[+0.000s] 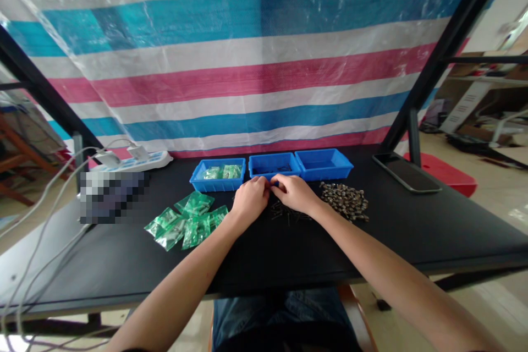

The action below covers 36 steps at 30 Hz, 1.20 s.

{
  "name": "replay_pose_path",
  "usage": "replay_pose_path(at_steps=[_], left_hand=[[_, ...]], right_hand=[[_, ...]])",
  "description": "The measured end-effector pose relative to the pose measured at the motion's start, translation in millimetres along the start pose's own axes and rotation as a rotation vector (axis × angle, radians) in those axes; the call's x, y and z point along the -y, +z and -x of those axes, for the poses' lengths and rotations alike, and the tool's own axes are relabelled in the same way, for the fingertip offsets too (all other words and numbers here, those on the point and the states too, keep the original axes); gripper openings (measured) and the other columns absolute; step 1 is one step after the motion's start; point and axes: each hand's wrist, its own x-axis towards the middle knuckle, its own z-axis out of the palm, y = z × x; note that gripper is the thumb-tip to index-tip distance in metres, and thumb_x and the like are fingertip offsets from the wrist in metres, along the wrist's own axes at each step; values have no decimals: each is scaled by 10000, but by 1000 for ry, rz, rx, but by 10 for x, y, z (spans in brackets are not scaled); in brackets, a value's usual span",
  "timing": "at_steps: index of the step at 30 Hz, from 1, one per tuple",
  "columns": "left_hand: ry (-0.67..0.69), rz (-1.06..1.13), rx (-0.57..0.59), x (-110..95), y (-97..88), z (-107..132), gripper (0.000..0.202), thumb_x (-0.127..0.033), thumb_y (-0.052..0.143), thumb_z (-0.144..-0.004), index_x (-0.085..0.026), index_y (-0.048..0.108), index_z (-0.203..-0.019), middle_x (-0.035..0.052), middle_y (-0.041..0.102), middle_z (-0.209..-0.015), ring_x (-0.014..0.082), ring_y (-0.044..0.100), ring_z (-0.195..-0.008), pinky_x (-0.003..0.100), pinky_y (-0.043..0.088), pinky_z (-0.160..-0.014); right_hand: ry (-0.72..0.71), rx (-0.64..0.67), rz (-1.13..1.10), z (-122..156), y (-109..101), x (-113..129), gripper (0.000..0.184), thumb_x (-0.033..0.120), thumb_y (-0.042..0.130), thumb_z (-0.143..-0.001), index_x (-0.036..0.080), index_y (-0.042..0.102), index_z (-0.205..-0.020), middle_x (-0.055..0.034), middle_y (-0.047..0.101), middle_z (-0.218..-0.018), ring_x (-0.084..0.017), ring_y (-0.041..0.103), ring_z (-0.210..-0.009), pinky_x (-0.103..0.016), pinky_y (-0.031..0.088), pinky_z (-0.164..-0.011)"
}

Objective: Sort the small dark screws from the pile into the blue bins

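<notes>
My left hand [251, 198] and my right hand [293, 192] meet just in front of the middle blue tray [275, 157]. Both have their fingertips pinched together, almost touching each other. Whatever sits between them is too small to make out. Below and beside my right hand lie loose dark screws [289, 215], partly covered by it. A heap of small shiny metal parts [345, 201] is to the right of that wrist. Several green-and-clear plastic packets [197, 231] lie left of my left forearm.
Along the back stand a left blue tray [198, 186] with green packets inside and a right blue tray [324, 164]. A phone [406, 172] lies far right. At the left are a power strip [157, 160], cables and a blurred-out item [111, 197]. A striped sheet [264, 77] hangs behind.
</notes>
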Motion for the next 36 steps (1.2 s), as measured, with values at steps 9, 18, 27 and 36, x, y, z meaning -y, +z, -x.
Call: replay_pose_path(at_steps=[9, 18, 27, 36], left_hand=[[78, 188, -162, 28, -2, -24, 168, -187, 464, -832, -192, 582, -951, 47, 628, -949, 175, 606, -847, 273, 473, -758], [67, 96, -57, -40, 22, 26, 190, -218, 405, -852, -192, 578, -925, 56, 641, -939, 186, 612, -862, 267, 467, -725], [13, 87, -77, -59, -31, 37, 225, -297, 356, -892, -220, 568, -882, 37, 666, -886, 190, 632, -828, 252, 431, -647], [-28, 43, -41, -75, -35, 47, 280, -330, 305, -906, -234, 568, -913, 39, 679, -877, 212, 645, -826, 266, 431, -640]], right_hand=[[5, -3, 0, -10, -36, -4, 126, 160, 512, -814, 184, 631, -848, 11, 561, -601, -116, 490, -538, -216, 308, -530], [-5, -85, -7, -6, -22, 0, 213, 237, 473, -869, 180, 600, -709, -8, 598, -630, -117, 503, -552, -215, 294, -532], [81, -133, 28, -15, -71, 62, 336, 317, 449, -871, 179, 499, -570, -2, 539, -536, -110, 448, -484, -226, 247, -496], [130, -181, 3, -14, -59, 38, 263, 328, 477, -844, 186, 522, -627, 16, 517, -522, -114, 468, -480, -227, 277, -494]])
